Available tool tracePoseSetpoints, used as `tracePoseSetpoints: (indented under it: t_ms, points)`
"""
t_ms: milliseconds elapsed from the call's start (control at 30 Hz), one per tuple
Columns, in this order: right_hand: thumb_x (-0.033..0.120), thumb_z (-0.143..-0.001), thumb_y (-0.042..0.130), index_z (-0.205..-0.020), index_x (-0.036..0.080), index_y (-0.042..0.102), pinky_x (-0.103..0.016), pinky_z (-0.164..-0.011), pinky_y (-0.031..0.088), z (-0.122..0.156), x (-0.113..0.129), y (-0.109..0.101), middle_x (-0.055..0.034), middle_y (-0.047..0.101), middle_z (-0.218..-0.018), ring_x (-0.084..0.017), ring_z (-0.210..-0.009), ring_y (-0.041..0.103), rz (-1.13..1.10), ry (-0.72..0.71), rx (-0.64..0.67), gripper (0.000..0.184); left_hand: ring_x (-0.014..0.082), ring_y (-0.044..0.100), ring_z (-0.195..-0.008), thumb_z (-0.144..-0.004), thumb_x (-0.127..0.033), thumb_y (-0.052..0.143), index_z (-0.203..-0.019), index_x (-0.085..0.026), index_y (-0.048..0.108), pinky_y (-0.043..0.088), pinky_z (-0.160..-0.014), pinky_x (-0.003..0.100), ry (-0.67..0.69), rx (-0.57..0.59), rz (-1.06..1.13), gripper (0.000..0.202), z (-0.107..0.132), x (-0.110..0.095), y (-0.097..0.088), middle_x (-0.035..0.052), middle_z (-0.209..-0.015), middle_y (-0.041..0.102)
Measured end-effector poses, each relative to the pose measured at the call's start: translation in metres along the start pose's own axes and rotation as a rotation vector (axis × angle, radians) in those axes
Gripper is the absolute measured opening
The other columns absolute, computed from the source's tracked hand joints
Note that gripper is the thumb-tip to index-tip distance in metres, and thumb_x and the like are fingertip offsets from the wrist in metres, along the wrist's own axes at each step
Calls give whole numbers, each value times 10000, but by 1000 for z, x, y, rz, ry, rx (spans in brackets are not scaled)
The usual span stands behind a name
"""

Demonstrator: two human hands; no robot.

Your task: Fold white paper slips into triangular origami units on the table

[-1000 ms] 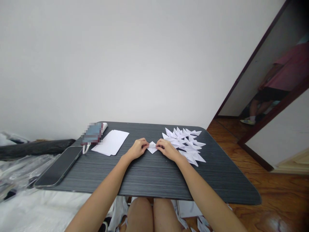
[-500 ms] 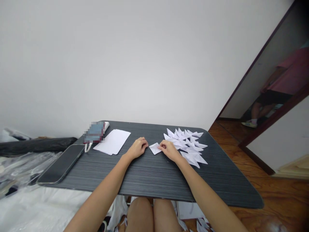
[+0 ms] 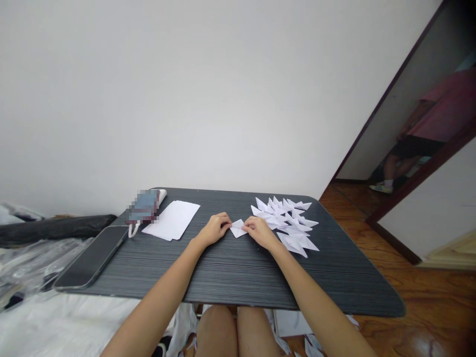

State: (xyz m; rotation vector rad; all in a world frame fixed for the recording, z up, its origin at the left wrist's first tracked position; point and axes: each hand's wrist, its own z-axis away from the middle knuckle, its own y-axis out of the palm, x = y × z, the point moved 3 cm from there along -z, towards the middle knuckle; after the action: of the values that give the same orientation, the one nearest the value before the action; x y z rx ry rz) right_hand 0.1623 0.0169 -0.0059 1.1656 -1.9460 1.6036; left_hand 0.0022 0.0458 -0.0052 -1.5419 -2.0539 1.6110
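Observation:
A small folded white paper (image 3: 238,228) lies on the dark table between my hands, its outline roughly a diamond with crease lines. My left hand (image 3: 217,227) pinches its left corner between thumb and fingertips. On the opposite corner, the thumb and fingers of my right hand (image 3: 257,231) are closed as well. Just right of that hand spreads a cluster of folded white paper boats (image 3: 293,225), pointed at their ends and overlapping. To the left rests a stack of plain white paper sheets (image 3: 174,219).
A smartphone (image 3: 91,258) lies at the table's (image 3: 238,277) left edge, near a blurred-out device (image 3: 144,207) with a white cable. The white wall stands behind. Another person (image 3: 427,124) is beyond the doorway at right. Paper scraps (image 3: 312,344) lie on the floor.
My left hand has moved slightly right and now takes hold of the folded paper's left corner. My right hand keeps its pinch on the other corner. The view has shifted a little.

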Motion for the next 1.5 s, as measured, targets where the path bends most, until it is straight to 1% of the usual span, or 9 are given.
tracePoseSetpoints:
  t_ms: [167,367,567,700,833,1067,1167,1300,1500]
  points:
    - [248,-688,509,-599,126,566,-194,-459,378,1,-7,3,-5,565,-448,-94,-409,490,-151,268,5,161,109,470,-632,-709,-187,509,-643,-148,593,375,-615,228,-171,-29,-24,114,-1,3,0,19,-696,541]
    - [200,-658,500,-544,137,559,-186,-524,402,-2,-2,1,-15,583,-445,-101,-458,537,31,340,-35,143,139,481,-687,-665,-207,513,-615,-156,596,368,-645,253,-328,-6,-85,110,-6,2,2,21,-689,533]
    - [177,-645,508,-521,133,560,-186,-530,384,-8,1,1,-25,563,-435,-116,-508,548,210,344,23,142,188,475,-774,-679,-210,445,-601,-156,548,333,-701,335,-445,46,-226,140,-8,0,9,33,-733,540]
    - [191,-652,532,-584,125,587,-194,-528,373,-13,3,1,-55,603,-533,-131,-565,561,340,372,104,110,208,451,-821,-698,-258,443,-622,-158,505,308,-733,371,-434,53,-290,140,-6,-1,14,35,-756,537]
    - [230,-685,527,-624,127,599,-202,-549,378,-19,5,1,-83,628,-626,-150,-647,581,460,394,232,141,198,436,-817,-712,-245,436,-725,-168,485,313,-707,331,-401,66,-340,93,-4,-5,15,40,-799,525]
    - [304,-692,550,-761,124,597,-242,-642,391,-22,5,2,-118,635,-792,-203,-819,576,529,385,256,198,169,440,-830,-741,-163,379,-749,-184,500,322,-672,274,-300,87,-331,123,-3,-15,12,33,-828,518]
    - [326,-693,547,-771,134,590,-239,-630,392,-23,3,3,-107,635,-780,-198,-803,580,535,392,273,211,172,442,-830,-767,-231,378,-734,-180,505,324,-687,289,-305,63,-325,140,-2,-20,12,35,-816,517]
    - [337,-678,560,-752,142,582,-247,-601,391,-25,0,4,-104,633,-745,-207,-764,587,507,421,281,210,200,438,-847,-744,-382,425,-695,-182,509,320,-715,348,-365,70,-322,222,-5,-23,13,30,-814,507]
    - [239,-667,570,-696,163,558,-222,-524,366,-26,-4,3,-58,614,-620,-158,-598,576,449,411,291,82,227,440,-881,-697,-317,480,-645,-184,547,308,-722,415,-559,134,-198,158,-12,-13,11,23,-816,524]
